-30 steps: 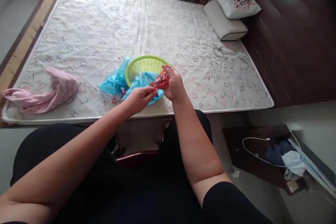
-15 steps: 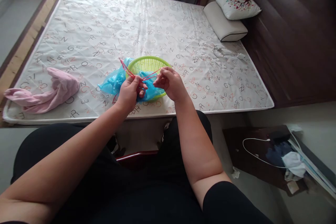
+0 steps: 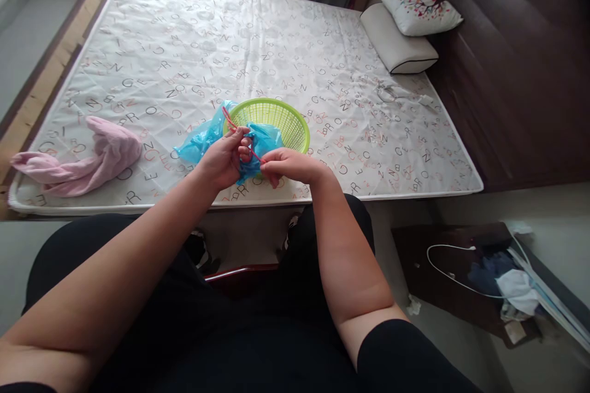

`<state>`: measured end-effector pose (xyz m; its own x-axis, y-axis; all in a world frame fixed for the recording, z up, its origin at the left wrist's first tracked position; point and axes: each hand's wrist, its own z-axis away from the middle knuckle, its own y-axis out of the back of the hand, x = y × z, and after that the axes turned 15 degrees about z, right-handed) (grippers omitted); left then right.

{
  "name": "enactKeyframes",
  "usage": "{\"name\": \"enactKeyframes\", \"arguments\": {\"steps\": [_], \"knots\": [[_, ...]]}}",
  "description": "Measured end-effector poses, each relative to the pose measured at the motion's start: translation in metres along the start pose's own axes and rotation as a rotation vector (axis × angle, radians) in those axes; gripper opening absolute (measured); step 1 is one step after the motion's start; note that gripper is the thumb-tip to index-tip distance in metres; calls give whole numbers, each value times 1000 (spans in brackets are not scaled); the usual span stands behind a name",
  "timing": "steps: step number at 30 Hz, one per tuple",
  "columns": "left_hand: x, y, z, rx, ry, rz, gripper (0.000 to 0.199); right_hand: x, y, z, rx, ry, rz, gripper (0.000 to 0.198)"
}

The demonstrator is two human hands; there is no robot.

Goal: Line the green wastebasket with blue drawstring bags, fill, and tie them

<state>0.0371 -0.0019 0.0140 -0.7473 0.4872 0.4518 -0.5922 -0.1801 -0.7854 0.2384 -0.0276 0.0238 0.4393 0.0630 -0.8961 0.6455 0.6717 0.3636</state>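
Between my two hands runs a thin red string [image 3: 228, 115], pinched by both. My left hand [image 3: 224, 156] grips it with thumb and forefinger, and a loop of it sticks up beyond the fingertips. Lower and to the right, my right hand [image 3: 291, 166] holds another stretch of the string with its fingers closed. Behind the hands, a blue plastic bag [image 3: 207, 135] lies crumpled, partly on the mattress and partly over a green plastic basket [image 3: 295, 129]. The hands hide part of the bag and the near side of the basket.
A pink cloth [image 3: 110, 156] lies on the letter-printed mattress [image 3: 193, 43] at left. A patterned pillow [image 3: 421, 12] rests on a beige bolster [image 3: 399, 43] at the far right. Below right, a dark bedside table [image 3: 428, 264] carries a white cable and cloths.
My right hand has moved down and turned over, palm lower, taking its stretch of string down. My left hand stays nearly in place, a little lower.
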Motion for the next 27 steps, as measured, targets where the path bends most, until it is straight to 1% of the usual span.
{"name": "enactKeyframes", "arguments": {"steps": [1, 2, 5, 6, 7, 8, 9, 10, 12, 14, 16, 19, 22, 24, 25, 27], "knots": [[1, 0, 0, -27, -16, -19, 19, 2, 1, 0, 69, 20, -29, 18], [2, 0, 1, -54, -30, -43, 20, 5, 1, -1, 176, 46, -65, 16], [4, 0, 4, -130, -46, -117, 22, 10, 4, -3, 607, 100, -138, 23], [5, -1, 6, -156, -38, -145, 23, 10, 4, -4, 721, 106, -125, 23], [6, -1, 7, -186, -26, -178, 23, 10, 5, -5, 795, 110, -93, 23], [7, -1, 8, -217, -13, -216, 24, 9, 4, -6, 827, 115, -52, 23], [7, -2, 9, -248, 0, -256, 24, 8, 3, -7, 821, 120, -19, 25], [8, -2, 9, -276, 11, -300, 25, 7, 2, -9, 783, 125, -3, 28], [9, -1, 9, -324, 9, -396, 27, 8, -1, -12, 651, 133, -27, 33], [10, 0, 10, -370, -39, -541, 28, 11, -4, -15, 522, 142, -66, 35], [13, 1, 10, -413, -127, -737, 28, 15, -5, -16, 456, 148, -55, 34], [17, 5, 12, -434, -298, -1024, 26, 19, -4, -15, 442, 118, 25, 26], [19, 10, 12, -429, -548, -1269, 27, 17, -2, -13, 430, 68, 69, 15], [18, 13, 10, -443, -700, -1382, 26, 16, -3, -14, 441, 61, 89, 12], [17, 15, 9, -451, -750, -1416, 26, 16, -3, -15, 459, 67, 99, 10], [14, 18, 7, -456, -801, -1457, 26, 17, -4, -18, 516, 90, 95, 8]]}}
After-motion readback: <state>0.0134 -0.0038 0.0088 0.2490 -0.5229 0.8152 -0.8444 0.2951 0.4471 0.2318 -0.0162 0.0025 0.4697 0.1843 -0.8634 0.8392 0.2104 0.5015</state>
